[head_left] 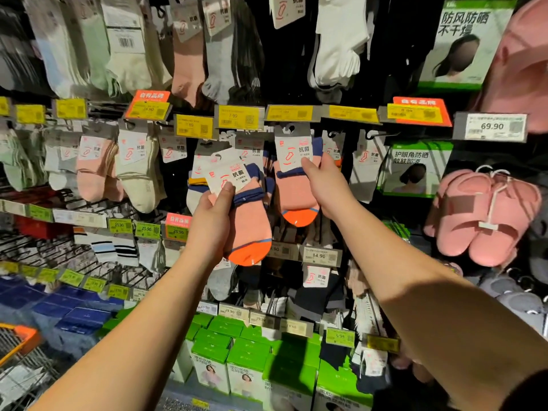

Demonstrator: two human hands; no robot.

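In the head view, a loose sock pair (249,229) is gripped by the left hand (212,209), thumb on its card, below the yellow 7.99 price tag (239,116). A second sock pair (293,197), below and right of that tag, is pinched at the cuff by the right hand (323,185). Both are held toe down. The loose pair is tilted, its card end nearest the tag.
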